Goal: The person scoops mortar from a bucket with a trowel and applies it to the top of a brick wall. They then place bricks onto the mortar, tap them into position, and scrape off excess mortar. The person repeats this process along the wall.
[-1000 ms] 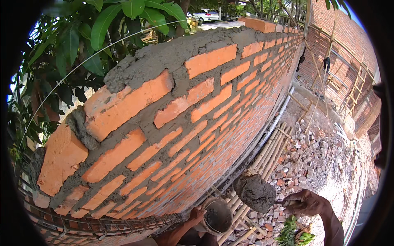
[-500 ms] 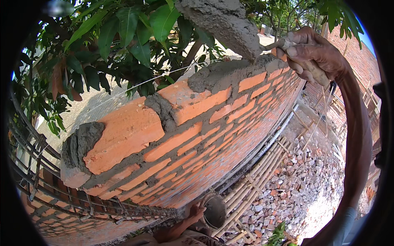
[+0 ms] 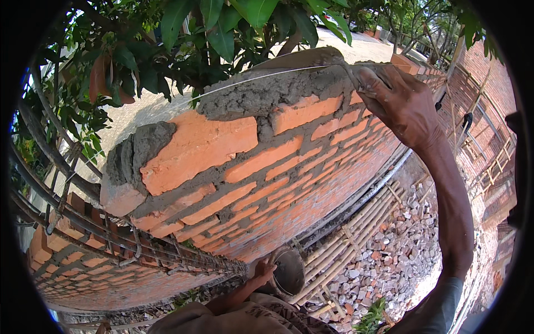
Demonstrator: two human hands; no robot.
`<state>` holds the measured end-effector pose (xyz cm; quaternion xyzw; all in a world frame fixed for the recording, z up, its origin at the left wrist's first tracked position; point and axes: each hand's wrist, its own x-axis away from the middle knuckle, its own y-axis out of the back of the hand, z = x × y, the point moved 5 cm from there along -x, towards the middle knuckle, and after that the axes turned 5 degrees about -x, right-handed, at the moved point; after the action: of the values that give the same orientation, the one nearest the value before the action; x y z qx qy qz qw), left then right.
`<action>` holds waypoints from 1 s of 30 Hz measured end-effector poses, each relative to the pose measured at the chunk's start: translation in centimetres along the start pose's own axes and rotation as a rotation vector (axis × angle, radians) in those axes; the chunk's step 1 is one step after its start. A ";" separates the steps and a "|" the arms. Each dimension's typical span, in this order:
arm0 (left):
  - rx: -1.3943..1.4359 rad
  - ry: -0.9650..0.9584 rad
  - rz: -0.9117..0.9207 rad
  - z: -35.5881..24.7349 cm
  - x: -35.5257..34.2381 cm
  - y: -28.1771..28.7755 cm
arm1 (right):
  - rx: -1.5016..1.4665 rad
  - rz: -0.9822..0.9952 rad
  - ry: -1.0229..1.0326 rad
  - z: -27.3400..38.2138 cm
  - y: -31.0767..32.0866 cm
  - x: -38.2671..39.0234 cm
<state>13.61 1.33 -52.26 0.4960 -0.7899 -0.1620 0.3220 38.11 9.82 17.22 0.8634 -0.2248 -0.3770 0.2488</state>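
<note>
Two bare hands are in view, each occupied. The right hand (image 3: 401,103) has its fingers wrapped round the handle of one mortar-smeared, grey metal trowel (image 3: 303,59); the handle is largely hidden by the hand. The trowel lies along the top of one long bed of rough, wet grey mortar (image 3: 245,96), its blade touching it. The bed caps one orange brick wall (image 3: 289,161) with grey joints. One thin pale string (image 3: 233,82) runs across the work at the level of the bed.

The left hand (image 3: 266,270) pinches the rim of one round, grey-stained bucket (image 3: 290,270), low beside the foot of the wall. How full the bucket is cannot be told.

One orange rectangular clay brick (image 3: 203,146) sits at the near end of the top course, with one dark grey mortar lump (image 3: 138,150) against its left end. A second brick wall (image 3: 83,273) stands at lower left, behind several dark steel bars (image 3: 83,221), too overlapped to count. One frame of pale bamboo poles (image 3: 328,260) lies beside broken brick rubble (image 3: 384,250); one green leafy plant (image 3: 371,316) shows at the lower edge.
</note>
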 end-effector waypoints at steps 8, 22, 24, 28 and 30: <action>0.127 -0.010 0.116 -5.2 0.3 1.2 | -0.583 -0.216 -0.911 0.1 5.9 16.2; -0.287 -0.548 -0.134 -33.0 3.2 7.1 | -0.459 0.831 -0.954 26.0 -4.2 42.9; -0.183 -0.744 -0.178 -36.0 5.0 7.3 | -0.091 0.894 -0.895 27.4 -6.4 41.7; -0.131 -0.853 -0.100 -39.8 7.8 7.4 | -0.326 0.851 -1.048 28.7 -8.7 41.0; -0.071 -0.943 -0.040 -41.3 8.9 7.7 | -0.598 0.738 -1.113 28.7 -8.6 41.5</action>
<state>33.40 -0.48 -14.15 0.3721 -0.8342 -0.4029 -0.0583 43.48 -14.86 -27.30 0.3073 -0.4816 -0.6967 0.4338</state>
